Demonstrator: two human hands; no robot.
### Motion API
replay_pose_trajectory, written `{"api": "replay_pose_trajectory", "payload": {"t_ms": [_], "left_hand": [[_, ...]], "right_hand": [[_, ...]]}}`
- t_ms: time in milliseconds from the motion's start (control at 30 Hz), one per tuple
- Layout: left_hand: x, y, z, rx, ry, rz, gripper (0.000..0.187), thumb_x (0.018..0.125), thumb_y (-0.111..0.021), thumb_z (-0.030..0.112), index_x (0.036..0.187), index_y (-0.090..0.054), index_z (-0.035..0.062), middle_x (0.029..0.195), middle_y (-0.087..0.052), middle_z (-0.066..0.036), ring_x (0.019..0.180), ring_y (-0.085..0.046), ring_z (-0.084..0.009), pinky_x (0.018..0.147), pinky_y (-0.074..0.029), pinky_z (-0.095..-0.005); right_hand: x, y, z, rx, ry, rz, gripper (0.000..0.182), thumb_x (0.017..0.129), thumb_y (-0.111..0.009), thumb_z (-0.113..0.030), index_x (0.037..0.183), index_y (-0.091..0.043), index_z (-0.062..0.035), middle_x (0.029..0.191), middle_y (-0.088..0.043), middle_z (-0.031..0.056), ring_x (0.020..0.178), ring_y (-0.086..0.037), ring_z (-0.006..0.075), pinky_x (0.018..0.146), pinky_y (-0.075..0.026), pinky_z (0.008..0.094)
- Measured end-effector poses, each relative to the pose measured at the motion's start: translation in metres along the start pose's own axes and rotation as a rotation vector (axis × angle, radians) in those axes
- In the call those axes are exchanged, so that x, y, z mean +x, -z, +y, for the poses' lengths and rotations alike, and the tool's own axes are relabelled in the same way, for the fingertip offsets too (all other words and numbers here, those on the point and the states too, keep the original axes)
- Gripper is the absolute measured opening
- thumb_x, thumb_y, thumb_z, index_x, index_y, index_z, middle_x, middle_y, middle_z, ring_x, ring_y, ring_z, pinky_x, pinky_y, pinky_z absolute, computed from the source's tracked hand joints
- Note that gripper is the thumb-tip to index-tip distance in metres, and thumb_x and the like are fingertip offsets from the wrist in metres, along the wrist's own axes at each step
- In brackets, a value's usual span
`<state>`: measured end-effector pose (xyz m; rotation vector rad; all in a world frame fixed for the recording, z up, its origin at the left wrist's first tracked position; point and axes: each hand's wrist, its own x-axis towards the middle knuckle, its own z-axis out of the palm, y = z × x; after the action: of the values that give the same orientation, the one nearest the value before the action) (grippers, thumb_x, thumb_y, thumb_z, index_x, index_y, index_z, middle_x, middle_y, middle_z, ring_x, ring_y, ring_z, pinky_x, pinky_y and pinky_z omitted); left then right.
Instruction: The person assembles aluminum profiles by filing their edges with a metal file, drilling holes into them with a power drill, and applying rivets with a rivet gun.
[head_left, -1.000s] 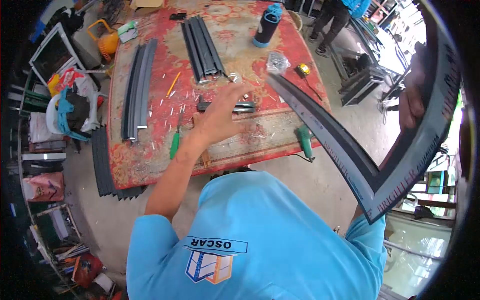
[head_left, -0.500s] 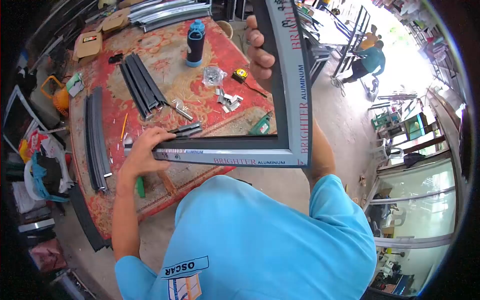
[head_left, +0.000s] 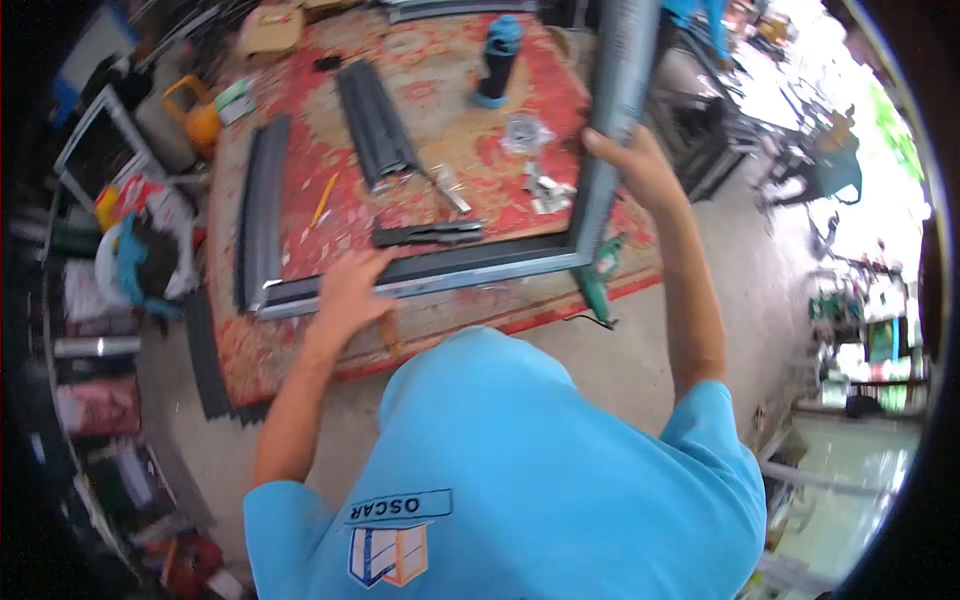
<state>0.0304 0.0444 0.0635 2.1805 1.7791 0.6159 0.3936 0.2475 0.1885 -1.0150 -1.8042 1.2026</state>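
Note:
A grey aluminum frame (head_left: 480, 265), its near bar and right bar meeting at a corner, lies low over the table. My left hand (head_left: 350, 290) grips the near bar close to its left end. Higher up, my right hand (head_left: 632, 165) is wrapped round the right bar, thumb on the near face. Just beyond the near bar is a dark hand tool (head_left: 428, 233). A green power drill (head_left: 597, 280) shows partly behind the corner. Small silver metal brackets (head_left: 547, 190) and a clear bag of small parts (head_left: 525, 133) lie inside the corner.
A red patterned cloth covers the table (head_left: 430, 95). On it are dark profile strips (head_left: 375, 120), more strips (head_left: 265, 200), a yellow pencil (head_left: 323, 200) and a dark blue bottle (head_left: 497, 65). A blurred person (head_left: 835, 165) is at far right.
The frame has come down from a raised, tilted pose to the tabletop. My right hand now grips the right bar from its outer side, and the view has shifted.

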Motion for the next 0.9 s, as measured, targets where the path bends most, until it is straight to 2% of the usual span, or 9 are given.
{"api": "replay_pose_trajectory", "payload": {"t_ms": [33,100,133,233,400,467,733,900], "left_hand": [[-0.003,-0.014,0.006,0.038,0.067,0.018,0.078,0.054,-0.087,0.031,0.123,-0.064,0.0075,0.116,-0.066,-0.013,0.108,-0.059,-0.0323,0.092,-0.047,-0.0437],[-0.005,-0.054,0.007,0.057,0.156,0.04,0.074,0.055,-0.087,0.03,0.122,-0.064,0.0088,0.117,-0.065,-0.012,0.111,-0.058,-0.0328,0.095,-0.044,-0.0462],[-0.004,-0.078,0.001,0.037,0.172,0.05,0.072,0.056,-0.087,0.03,0.121,-0.064,0.01,0.117,-0.065,-0.012,0.113,-0.057,-0.0328,0.098,-0.042,-0.0475],[0.011,-0.128,0.002,-0.013,0.196,0.11,0.068,0.058,-0.086,0.027,0.121,-0.064,0.0143,0.115,-0.064,-0.008,0.11,-0.057,-0.0306,0.098,-0.038,-0.0494],[0.045,-0.16,0.023,-0.032,0.323,0.1,0.065,0.061,-0.084,0.024,0.122,-0.064,0.0161,0.115,-0.062,-0.004,0.11,-0.055,-0.0266,0.093,-0.039,-0.047],[0.057,-0.167,0.032,-0.049,0.322,0.069,0.064,0.062,-0.083,0.022,0.123,-0.064,0.0168,0.118,-0.06,-0.002,0.111,-0.052,-0.0255,0.093,-0.039,-0.0454],[0.09,-0.193,0.055,-0.033,0.3,0.112,0.063,0.065,-0.082,0.021,0.125,-0.064,0.0186,0.115,-0.06,-0.003,0.11,-0.051,-0.0256,0.091,-0.039,-0.0453],[0.104,-0.2,0.057,-0.012,0.292,0.118,0.065,0.065,-0.082,0.02,0.127,-0.063,0.0197,0.113,-0.059,-0.004,0.11,-0.051,-0.0255,0.09,-0.038,-0.0444]], "right_hand": [[0.0,0.012,0.023,0.014,-0.099,-0.042,0.039,0.083,-0.078,-0.033,0.103,-0.064,-0.0025,0.091,-0.063,0.0017,0.084,-0.057,0.0108,0.076,-0.046,0.0281],[-0.015,0.008,0.008,-0.014,-0.043,-0.141,0.039,0.082,-0.077,-0.023,0.11,-0.065,0.0,0.1,-0.067,0.0054,0.096,-0.061,0.0148,0.089,-0.046,0.0318],[-0.02,0.008,0.013,0.041,-0.081,-0.153,0.043,0.082,-0.077,-0.02,0.117,-0.063,0.001,0.107,-0.068,0.0068,0.101,-0.061,0.0163,0.094,-0.045,0.0326],[-0.023,0.029,0.057,0.016,-0.109,-0.153,0.051,0.082,-0.073,-0.009,0.129,-0.054,0.0029,0.12,-0.065,0.0095,0.114,-0.059,0.0201,0.103,-0.041,0.0347],[-0.024,0.065,0.09,-0.027,-0.089,-0.181,0.069,0.081,-0.071,-0.011,0.141,-0.041,0.0042,0.128,-0.059,0.0143,0.121,-0.055,0.0253,0.107,-0.038,0.0397],[-0.023,0.078,0.089,-0.01,-0.109,-0.171,0.076,0.079,-0.077,-0.017,0.142,-0.04,0.0046,0.128,-0.059,0.0167,0.123,-0.054,0.0268,0.108,-0.038,0.0407],[-0.023,0.127,0.121,-0.045,-0.163,-0.14,0.079,0.08,-0.077,-0.02,0.145,-0.038,0.0012,0.137,-0.053,0.0164,0.131,-0.048,0.0278,0.112,-0.034,0.0426],[-0.021,0.14,0.14,0.066,-0.169,-0.123,0.079,0.08,-0.078,-0.018,0.145,-0.038,0.0006,0.138,-0.052,0.0154,0.132,-0.047,0.0288,0.113,-0.032,0.044]]}}
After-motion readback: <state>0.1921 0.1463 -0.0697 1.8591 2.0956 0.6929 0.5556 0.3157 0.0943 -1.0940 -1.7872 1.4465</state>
